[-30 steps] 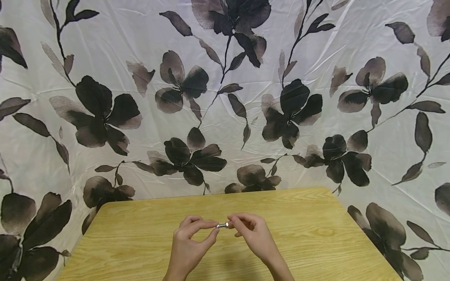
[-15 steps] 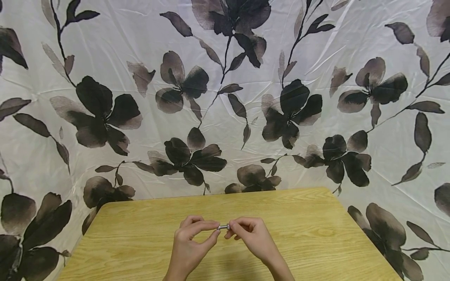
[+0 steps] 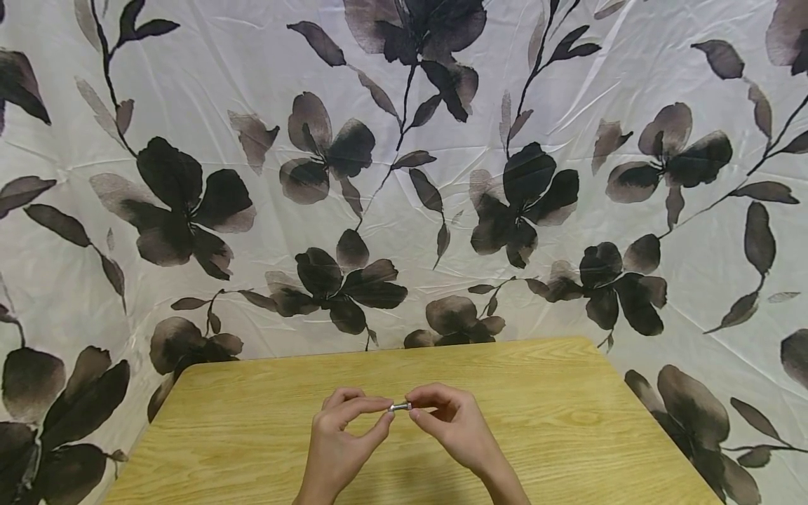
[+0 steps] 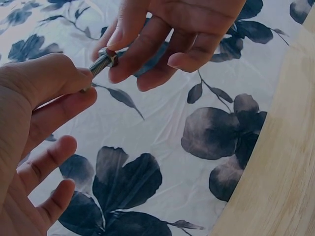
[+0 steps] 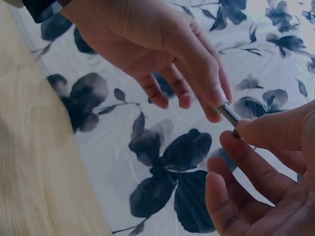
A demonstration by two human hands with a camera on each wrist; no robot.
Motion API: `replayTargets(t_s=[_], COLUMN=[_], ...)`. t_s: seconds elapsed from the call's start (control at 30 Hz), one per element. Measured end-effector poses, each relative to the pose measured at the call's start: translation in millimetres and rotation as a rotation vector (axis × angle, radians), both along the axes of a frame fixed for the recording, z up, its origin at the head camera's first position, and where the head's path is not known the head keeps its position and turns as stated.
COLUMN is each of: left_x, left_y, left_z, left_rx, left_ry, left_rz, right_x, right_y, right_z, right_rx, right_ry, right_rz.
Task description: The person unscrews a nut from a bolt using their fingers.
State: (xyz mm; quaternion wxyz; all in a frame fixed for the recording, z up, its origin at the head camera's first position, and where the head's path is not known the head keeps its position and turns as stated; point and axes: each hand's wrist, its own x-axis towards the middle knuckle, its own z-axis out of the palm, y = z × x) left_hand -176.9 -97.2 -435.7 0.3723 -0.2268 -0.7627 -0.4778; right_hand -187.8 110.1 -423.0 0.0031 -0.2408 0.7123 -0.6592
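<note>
A small silver bolt lies sideways between my two hands, raised over the table in the head view. Its threads show in the left wrist view, and a hexagonal nut sits at the end toward my right hand. My left hand pinches the other end between thumb and index finger, hiding that end. Thumb and index finger of my right hand are at the nut from either side, its other fingers loosely bent. In the right wrist view the right fingertips partly cover the nut end.
A light wood-grain table with rounded far corners lies beneath the hands. Behind it and at both sides hangs a white cloth printed with dark flowers. A dark band shows at the left wrist.
My right thumb and fingers have shifted at the nut, coming together half a second ago and now standing wider. The left hand keeps its pinch almost in place.
</note>
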Motion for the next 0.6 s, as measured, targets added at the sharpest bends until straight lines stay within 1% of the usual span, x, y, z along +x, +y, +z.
replayTargets(t_s=[0.2,0.37,0.5,0.6], left_x=[0.9,0.3,-0.1,-0.4], left_y=[0.4,0.7,0.7,0.2], left_z=[0.3,0.0,-0.2,-0.7], left_rx=[0.013,0.019,0.029,0.034], left_ry=[-0.031,-0.037,-0.012,0.006], left_rz=[0.005,-0.004,-0.022,-0.044], right_x=[0.0,0.6,0.9,0.3], right_y=[0.5,0.2,0.0,-0.5], right_z=[-3.2,-3.0,-0.2,2.0], right_rx=[-0.053,-0.065,-0.05,-0.019], right_ry=[0.063,0.102,0.086,0.015], right_rz=[0.029,0.024,-0.009,-0.052])
